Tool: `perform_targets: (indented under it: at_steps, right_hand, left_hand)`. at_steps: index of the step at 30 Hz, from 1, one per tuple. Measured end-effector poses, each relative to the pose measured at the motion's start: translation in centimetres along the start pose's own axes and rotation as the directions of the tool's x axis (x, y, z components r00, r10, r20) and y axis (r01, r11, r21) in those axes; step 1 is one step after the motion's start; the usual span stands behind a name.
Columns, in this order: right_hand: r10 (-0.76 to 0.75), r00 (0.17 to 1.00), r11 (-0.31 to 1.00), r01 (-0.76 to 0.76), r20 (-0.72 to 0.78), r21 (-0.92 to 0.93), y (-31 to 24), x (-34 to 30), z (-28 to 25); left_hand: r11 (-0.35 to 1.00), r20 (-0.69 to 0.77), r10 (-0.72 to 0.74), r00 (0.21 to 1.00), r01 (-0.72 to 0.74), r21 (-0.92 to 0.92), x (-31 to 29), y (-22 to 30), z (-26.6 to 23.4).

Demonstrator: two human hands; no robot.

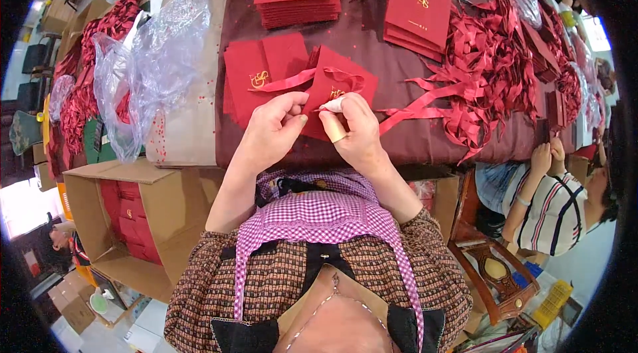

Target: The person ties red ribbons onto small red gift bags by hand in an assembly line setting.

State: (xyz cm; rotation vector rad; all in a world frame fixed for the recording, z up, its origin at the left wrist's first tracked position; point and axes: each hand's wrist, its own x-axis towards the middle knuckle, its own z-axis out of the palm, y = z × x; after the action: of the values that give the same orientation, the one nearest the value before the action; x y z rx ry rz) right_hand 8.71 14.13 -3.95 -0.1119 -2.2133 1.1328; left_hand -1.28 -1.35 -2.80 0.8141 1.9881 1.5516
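Note:
A red gift bag (345, 69) with gold print and a red ribbon handle (296, 81) lies in front of me on the dark red tablecloth. Over its near part, my left hand (274, 128) has thumb and fingers pinched together; what is between them is too small to tell. Close to its right, my right hand (357, 128) also pinches at the bag's surface, its grip hidden by the fingers. White wrapping (331, 106) covers one of its fingertips, and a pale yellow band (334, 130) circles another finger. More flat red bags (240, 64) lie beneath and to the left.
Stacked red bags (297, 13) stand at the back, with a smaller pile (413, 27) to their right. Loose red ribbons (488, 64) heap up on the right. Clear plastic (166, 47) lies left. A cardboard box (174, 210) holds red bags below. Another person (555, 200) works at right.

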Motion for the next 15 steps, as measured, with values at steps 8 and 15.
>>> perform_targets:
  at_steps: [8,15]
  right_hand:
    - [-0.156,0.987,0.983,0.152,-0.026,-0.101,-0.2,0.2,0.1]
    - [-0.242,0.97,0.923,0.232,0.006,-0.307,-1.1,0.3,0.3]
  left_hand:
    - [0.997,-0.004,0.033,0.999,-0.033,0.075,0.0,1.4,0.1]
    - [0.966,-0.092,0.177,0.98,-0.155,0.205,-0.3,1.4,0.9]
